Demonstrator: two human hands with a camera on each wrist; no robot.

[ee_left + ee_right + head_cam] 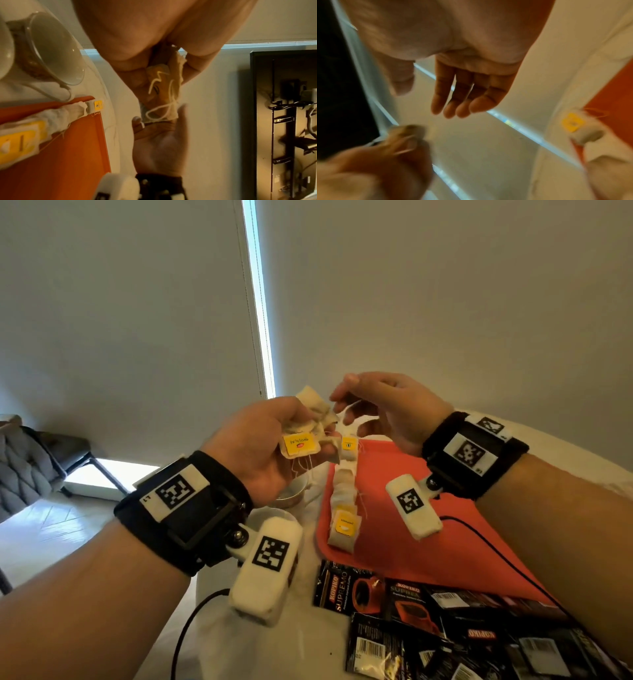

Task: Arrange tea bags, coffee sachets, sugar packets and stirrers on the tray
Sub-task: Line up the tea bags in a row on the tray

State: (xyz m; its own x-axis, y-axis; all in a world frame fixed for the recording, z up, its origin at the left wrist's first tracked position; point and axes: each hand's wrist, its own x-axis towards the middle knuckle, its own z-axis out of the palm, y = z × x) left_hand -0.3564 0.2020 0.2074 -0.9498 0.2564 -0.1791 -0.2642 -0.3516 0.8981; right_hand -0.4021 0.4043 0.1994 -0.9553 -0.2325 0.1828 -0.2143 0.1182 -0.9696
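Head view shows my left hand (260,440) raised above the tray (411,525), fingers curled around a bunch of tea bags (308,426). My right hand (387,409) hovers just beside, fingers loosely apart, holding nothing I can make out.

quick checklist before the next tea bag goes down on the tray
1. Left hand has a firm grip on the bunch of tea bags: ok, fingers curled round it above the table.
2. Right hand free to pull one bag out: ok, fingers loose by the bunch, nothing held.
3. Strings untangled: not ok, loops of string wrap over the bunch.
4. Room on the red tray: ok, bare red shows to the right of the row of tea bags along its left side.
5. Row straight: cannot tell, bags overlap.
6. Coffee sachets placed: not ok, piled at the tray's near edge.
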